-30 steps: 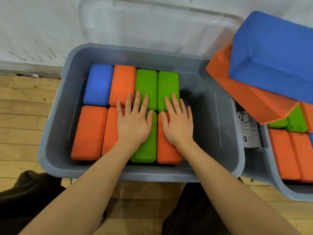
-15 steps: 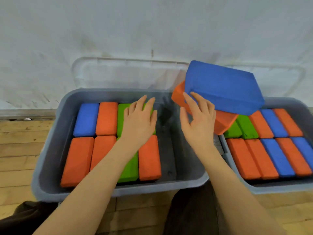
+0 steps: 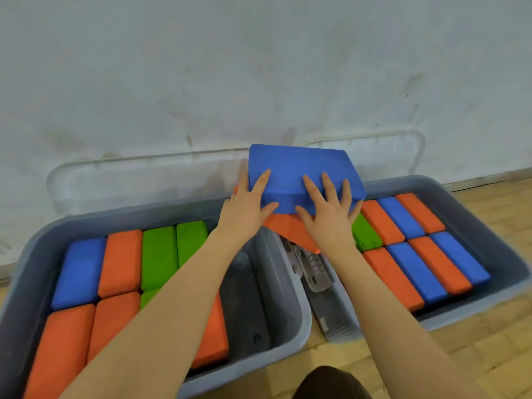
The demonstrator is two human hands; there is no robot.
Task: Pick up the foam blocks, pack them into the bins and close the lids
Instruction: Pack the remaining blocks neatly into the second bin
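Observation:
Two grey bins stand side by side on the floor. The left bin (image 3: 290,286) holds orange, green and blue foam blocks in two rows, with a bare strip at its right end. The right bin (image 3: 489,214) is packed with orange, blue and green blocks. A loose blue block (image 3: 290,168) lies tilted on an orange block (image 3: 288,227) over the gap between the bins. My left hand (image 3: 244,211) grips the blue block's left edge. My right hand (image 3: 328,214) presses fingers spread on its front right.
Both clear lids (image 3: 138,180) stand open, leaning back against the white wall. A grey latch (image 3: 311,266) sits between the bins. Wooden floor (image 3: 489,335) lies to the right and in front. My dark trouser knee (image 3: 331,384) shows at the bottom.
Both hands left the blocks in the left bin and moved up and right onto the loose blue block. The view rose and pulled back, showing both bins.

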